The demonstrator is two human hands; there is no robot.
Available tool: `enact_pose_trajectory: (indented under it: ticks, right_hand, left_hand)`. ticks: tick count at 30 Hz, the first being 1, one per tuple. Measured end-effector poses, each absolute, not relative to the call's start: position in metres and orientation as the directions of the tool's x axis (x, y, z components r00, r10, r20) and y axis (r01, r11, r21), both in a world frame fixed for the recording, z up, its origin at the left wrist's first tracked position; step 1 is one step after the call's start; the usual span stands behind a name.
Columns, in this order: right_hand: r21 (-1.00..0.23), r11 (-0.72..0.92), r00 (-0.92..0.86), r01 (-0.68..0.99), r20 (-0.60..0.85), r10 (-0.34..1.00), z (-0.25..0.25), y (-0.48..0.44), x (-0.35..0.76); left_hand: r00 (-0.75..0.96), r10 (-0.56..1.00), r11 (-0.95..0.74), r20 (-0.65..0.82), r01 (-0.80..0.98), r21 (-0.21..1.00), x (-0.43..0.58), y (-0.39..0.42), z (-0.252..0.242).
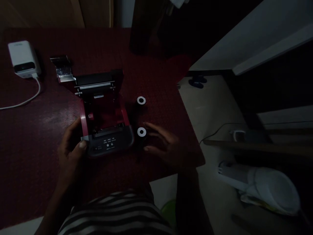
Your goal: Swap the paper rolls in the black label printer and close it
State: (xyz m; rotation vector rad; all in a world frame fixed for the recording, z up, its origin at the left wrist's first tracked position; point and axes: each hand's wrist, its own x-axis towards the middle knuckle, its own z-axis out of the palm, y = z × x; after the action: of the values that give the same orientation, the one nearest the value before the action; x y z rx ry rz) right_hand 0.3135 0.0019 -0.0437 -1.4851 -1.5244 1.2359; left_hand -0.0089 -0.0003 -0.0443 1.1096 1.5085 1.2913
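Printer [105, 117], small, red body with grey front panel, sits near the middle of the dark red table [36, 137], lid tipped open toward the far side, interior exposed. Left hand [70, 147] is clamped on the printer's near left corner: thumb lies on the grey front edge, fingers wrap round the left side wall. Right hand [163, 143] rests on the table just to the right of the printer, fingers loosely curved and apart, pointing left toward the near roll [141, 132], which shows a white ring-shaped end and a dark body. Light is too low to tell whether the fingers touch or close on that roll. A second roll [141, 100] of the same look lies farther back, apart from the hand and just right of the open lid. A shiny foil-like piece [61, 67] lies behind the printer's left rear corner; detail unclear. A white box-shaped device [23, 58] with a white cable [29, 98] stands at the far left of the table, well apart from the printer. A striped garment [117, 212] fills the bottom edge. Pale floor [207, 104] lies right of the table edge.
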Motion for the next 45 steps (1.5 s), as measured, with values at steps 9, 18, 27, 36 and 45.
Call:
enact_pose_trajectory:
  ticks: [9,18,27,36,45]
  right_hand:
    - [-0.913,0.034,0.0,0.407,0.037,0.999,-0.066,0.096,0.303]
    - [-0.915,0.066,-0.011,0.398,0.067,0.998,-0.071,0.117,0.296]
    - [-0.795,0.326,-0.38,0.512,0.131,0.916,0.051,0.079,0.301]
    - [-0.357,0.635,-0.671,0.685,0.029,0.741,0.046,0.092,0.205]
    - [-0.125,0.555,-0.565,0.822,-0.3,0.769,0.049,0.104,0.158]
  left_hand:
    - [-0.253,0.966,0.074,-0.047,0.098,0.992,-0.008,0.0,-0.043]
    - [-0.239,0.97,0.068,-0.045,0.089,0.994,-0.015,-0.001,-0.054]
    - [-0.191,0.981,0.04,-0.02,0.103,0.994,-0.015,-0.002,-0.053]
    - [-0.151,0.988,0.043,-0.026,0.11,0.993,-0.015,-0.005,-0.05]
    - [-0.141,0.989,0.065,-0.052,0.095,0.993,-0.015,-0.006,-0.048]
